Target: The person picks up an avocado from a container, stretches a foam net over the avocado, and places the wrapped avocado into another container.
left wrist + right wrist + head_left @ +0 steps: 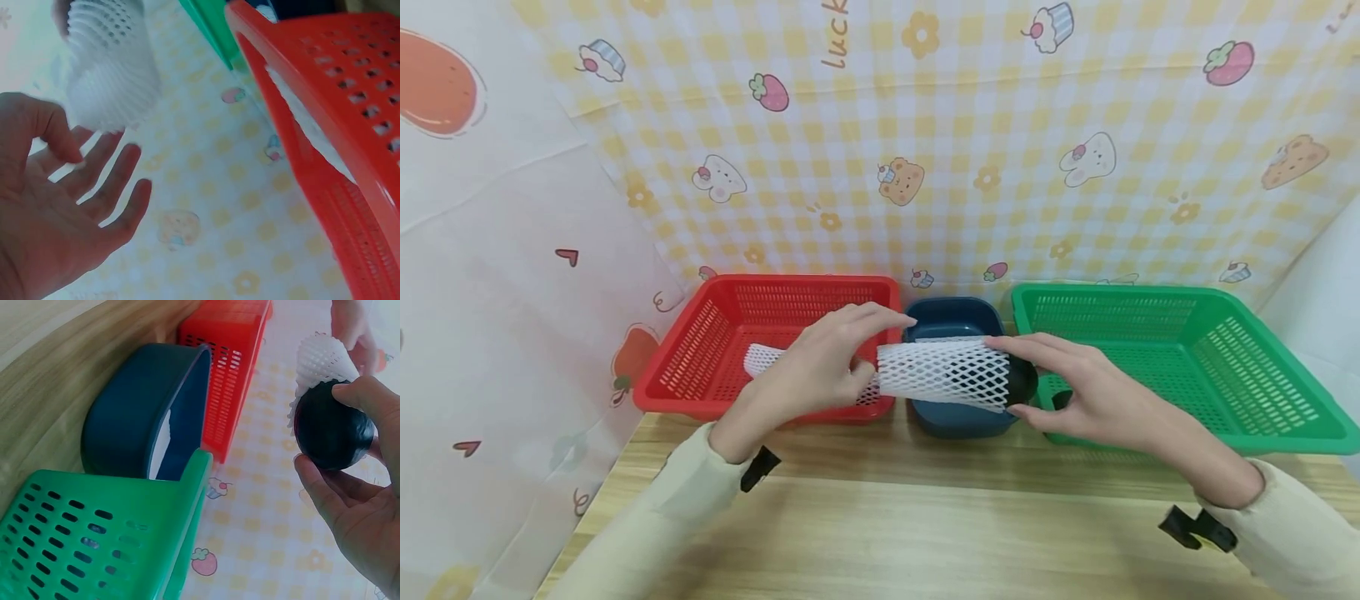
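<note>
Above the blue bin (958,422), your right hand (1084,393) grips the dark object (1022,381) at three o'clock; its white net sleeve (942,372) runs lengthwise toward nine o'clock, ending just beside your left hand (822,360), fingers apart.

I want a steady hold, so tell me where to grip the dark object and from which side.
Probably best: pinch the dark object across its bare rounded end, coming from the right. It is held roughly sideways, that end sticking out of the white mesh sleeve on the right, where the right hand grips it.
</note>
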A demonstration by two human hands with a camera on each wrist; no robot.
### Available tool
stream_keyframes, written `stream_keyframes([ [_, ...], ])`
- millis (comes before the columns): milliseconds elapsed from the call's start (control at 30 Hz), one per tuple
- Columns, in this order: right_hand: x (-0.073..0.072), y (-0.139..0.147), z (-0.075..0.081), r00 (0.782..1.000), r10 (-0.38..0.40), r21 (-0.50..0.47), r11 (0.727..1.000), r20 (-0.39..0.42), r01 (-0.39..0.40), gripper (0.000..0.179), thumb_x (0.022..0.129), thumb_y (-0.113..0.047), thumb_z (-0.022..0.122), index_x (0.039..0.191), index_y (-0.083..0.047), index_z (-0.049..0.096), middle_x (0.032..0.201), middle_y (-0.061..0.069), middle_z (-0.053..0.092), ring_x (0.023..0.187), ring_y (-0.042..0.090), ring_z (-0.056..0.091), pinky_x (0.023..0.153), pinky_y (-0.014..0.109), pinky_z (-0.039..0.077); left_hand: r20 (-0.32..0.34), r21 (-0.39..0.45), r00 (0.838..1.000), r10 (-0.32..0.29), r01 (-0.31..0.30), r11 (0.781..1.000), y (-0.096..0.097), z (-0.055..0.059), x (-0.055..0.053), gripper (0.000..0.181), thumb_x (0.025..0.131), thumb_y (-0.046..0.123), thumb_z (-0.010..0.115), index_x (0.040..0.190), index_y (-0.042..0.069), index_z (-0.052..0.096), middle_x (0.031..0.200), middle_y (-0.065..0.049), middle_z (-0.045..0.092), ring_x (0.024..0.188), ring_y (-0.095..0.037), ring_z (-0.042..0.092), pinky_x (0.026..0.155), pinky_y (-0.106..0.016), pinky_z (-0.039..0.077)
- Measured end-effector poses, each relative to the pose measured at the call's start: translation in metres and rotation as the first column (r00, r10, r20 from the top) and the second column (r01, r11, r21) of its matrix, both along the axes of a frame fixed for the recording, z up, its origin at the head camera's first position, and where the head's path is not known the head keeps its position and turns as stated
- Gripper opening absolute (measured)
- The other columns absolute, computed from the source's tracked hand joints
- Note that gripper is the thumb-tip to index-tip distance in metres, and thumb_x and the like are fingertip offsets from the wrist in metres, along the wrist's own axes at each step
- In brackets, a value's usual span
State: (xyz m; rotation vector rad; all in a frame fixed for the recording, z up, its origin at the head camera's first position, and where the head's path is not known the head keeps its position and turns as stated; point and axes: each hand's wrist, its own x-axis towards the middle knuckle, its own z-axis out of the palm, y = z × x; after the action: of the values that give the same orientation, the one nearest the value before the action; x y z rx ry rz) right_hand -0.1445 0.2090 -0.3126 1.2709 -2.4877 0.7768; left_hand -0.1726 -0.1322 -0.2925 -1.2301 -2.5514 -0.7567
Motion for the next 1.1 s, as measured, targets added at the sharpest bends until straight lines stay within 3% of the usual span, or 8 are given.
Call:
stream_keyframes([
  [100, -0.001, 0.001, -0.002, 1.000, -0.009, 0.002, 1.000, 0.021, 0.009, 0.084, 0.078, -0.009, 0.087, 0.152, -0.020, 0.048, 0.140, 0.003, 0.057, 0.117, 0.023, 0.059, 0.072, 0.035, 0.053, -0.081, 0.012, 0.994, -0.067, 0.068, 0.998, 0.009, 0.001, 0.006, 0.064, 0.076, 0.004, 0.080, 0.137, 0.011, 0.062, 0.138, -0.004, 0.058, 0.119, -0.019, 0.054, 0.095, -0.038, 0.050],
  [200, -0.002, 0.001, -0.005, 0.998, -0.010, -0.006, 1.000, 0.056, 0.010, 0.083, 0.080, -0.010, 0.086, 0.152, -0.020, 0.048, 0.140, 0.004, 0.057, 0.113, 0.021, 0.060, 0.069, 0.034, 0.055, -0.162, -0.001, 0.976, -0.147, 0.149, 0.989, 0.021, -0.002, 0.012, 0.057, 0.080, 0.008, 0.073, 0.137, 0.007, 0.062, 0.140, -0.006, 0.057, 0.121, -0.020, 0.053, 0.099, -0.038, 0.046],
  [300, -0.003, 0.001, -0.007, 0.996, -0.005, -0.018, 1.000, 0.088, 0.007, 0.081, 0.081, -0.010, 0.085, 0.153, -0.020, 0.048, 0.138, 0.004, 0.058, 0.106, 0.018, 0.061, 0.066, 0.031, 0.056, -0.214, -0.034, 0.960, -0.181, 0.178, 0.983, 0.033, -0.008, 0.017, 0.054, 0.087, 0.019, 0.070, 0.139, 0.008, 0.060, 0.142, -0.006, 0.056, 0.124, -0.020, 0.051, 0.103, -0.037, 0.042],
  [400, -0.003, 0.000, -0.007, 0.993, -0.001, -0.029, 1.000, 0.114, 0.004, 0.081, 0.082, -0.009, 0.085, 0.153, -0.020, 0.047, 0.137, 0.003, 0.058, 0.105, 0.016, 0.062, 0.070, 0.033, 0.058, -0.229, -0.057, 0.958, -0.172, 0.163, 0.985, 0.042, -0.012, 0.020, 0.058, 0.090, 0.030, 0.074, 0.142, 0.009, 0.058, 0.143, -0.006, 0.055, 0.127, -0.020, 0.050, 0.106, -0.037, 0.039],
  [567, -0.004, -0.003, -0.009, 0.987, 0.010, -0.050, 0.999, 0.163, -0.002, 0.081, 0.084, -0.009, 0.084, 0.154, -0.020, 0.046, 0.139, 0.002, 0.057, 0.108, 0.016, 0.062, 0.077, 0.035, 0.059, -0.237, -0.076, 0.961, -0.145, 0.131, 0.988, 0.052, -0.017, 0.017, 0.068, 0.087, 0.039, 0.081, 0.143, 0.010, 0.056, 0.142, -0.006, 0.056, 0.126, -0.019, 0.051, 0.104, -0.036, 0.041],
  [867, 0.001, -0.008, -0.011, 0.969, -0.032, -0.036, 0.998, 0.243, 0.042, 0.078, 0.088, -0.016, 0.082, 0.156, -0.021, 0.042, 0.139, 0.007, 0.057, 0.102, 0.015, 0.064, 0.075, 0.033, 0.058, -0.231, -0.046, 0.968, -0.095, 0.087, 0.995, 0.058, -0.025, 0.013, 0.067, 0.084, 0.038, 0.085, 0.140, 0.013, 0.059, 0.133, -0.004, 0.061, 0.116, -0.019, 0.057, 0.095, -0.034, 0.046],
  [1100, 0.001, -0.008, -0.017, 0.954, -0.014, -0.102, 0.994, 0.301, 0.047, 0.090, 0.083, -0.004, 0.085, 0.157, -0.016, 0.035, 0.139, 0.012, 0.056, 0.123, 0.030, 0.059, 0.088, 0.036, 0.055, -0.225, -0.045, 0.970, -0.094, 0.086, 0.995, 0.057, -0.027, 0.011, 0.065, 0.083, 0.040, 0.085, 0.138, 0.013, 0.061, 0.132, -0.004, 0.061, 0.113, -0.017, 0.058, 0.091, -0.031, 0.048],
])
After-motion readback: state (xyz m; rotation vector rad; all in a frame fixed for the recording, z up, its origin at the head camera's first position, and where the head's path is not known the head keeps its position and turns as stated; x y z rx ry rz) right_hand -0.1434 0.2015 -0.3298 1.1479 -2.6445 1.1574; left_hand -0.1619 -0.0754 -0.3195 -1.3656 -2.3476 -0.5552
